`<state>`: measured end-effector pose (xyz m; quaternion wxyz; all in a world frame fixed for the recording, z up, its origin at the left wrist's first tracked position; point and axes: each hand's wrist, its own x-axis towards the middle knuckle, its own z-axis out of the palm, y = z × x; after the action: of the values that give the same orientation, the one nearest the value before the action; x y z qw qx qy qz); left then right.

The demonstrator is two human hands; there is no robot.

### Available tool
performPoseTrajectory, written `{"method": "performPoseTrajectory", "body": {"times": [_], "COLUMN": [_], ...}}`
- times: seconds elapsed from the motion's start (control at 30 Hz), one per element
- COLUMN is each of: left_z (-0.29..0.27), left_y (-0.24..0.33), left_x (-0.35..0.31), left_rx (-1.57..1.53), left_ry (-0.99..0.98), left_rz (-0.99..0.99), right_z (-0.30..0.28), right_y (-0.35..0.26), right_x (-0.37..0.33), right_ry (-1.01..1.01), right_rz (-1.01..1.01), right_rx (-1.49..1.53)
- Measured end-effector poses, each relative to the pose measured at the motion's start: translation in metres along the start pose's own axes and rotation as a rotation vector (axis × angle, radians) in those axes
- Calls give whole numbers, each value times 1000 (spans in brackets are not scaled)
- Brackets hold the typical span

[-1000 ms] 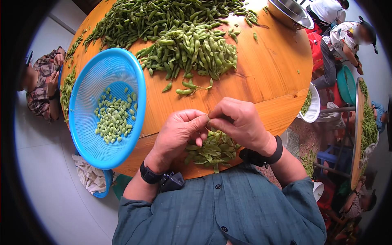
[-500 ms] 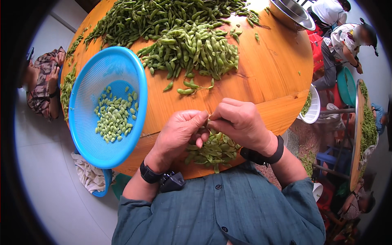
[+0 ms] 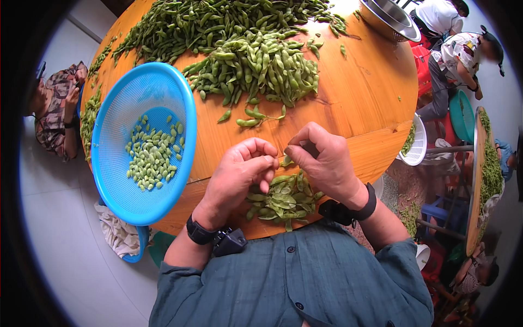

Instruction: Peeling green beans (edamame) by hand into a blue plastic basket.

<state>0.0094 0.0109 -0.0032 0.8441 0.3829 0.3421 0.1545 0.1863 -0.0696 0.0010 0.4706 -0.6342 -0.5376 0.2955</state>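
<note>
My right hand pinches a small green edamame pod between thumb and forefinger. Close by on its left, my left hand is closed, thumb against curled fingers; what they hold, if anything, is hidden. Below both hands, a heap of flattened, pale green pods lies at the near table edge. To the left, a blue mesh colander contains shelled green beans. Beyond my hands rises a big pile of plump edamame pods, with a few stray pods on its near side.
The round wooden table carries stacked metal bowls at the far right. A person sits at the left. On the right are several people, a white basket, a green basin and another pod-covered table.
My hands have moved slightly apart. The pod now shows at my right fingertips, and more of the flattened-pod heap is visible between the hands.
</note>
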Motion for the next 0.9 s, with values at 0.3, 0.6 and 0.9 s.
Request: {"method": "performPoseTrajectory", "body": {"times": [0.3, 0.6, 0.9], "left_z": [8, 12, 12], "left_y": [-3, -3, 50], "left_x": [0, -1, -76], "left_rx": [87, 208, 536], "left_ry": [-10, 36, 485], "left_rz": [54, 103, 629], "right_z": [9, 5, -20], "right_y": [-4, 1, 7], "right_x": [-5, -5, 15], "right_ry": [68, -31, -310], "right_rz": [35, 272, -154], "right_rx": [14, 328, -151]}}
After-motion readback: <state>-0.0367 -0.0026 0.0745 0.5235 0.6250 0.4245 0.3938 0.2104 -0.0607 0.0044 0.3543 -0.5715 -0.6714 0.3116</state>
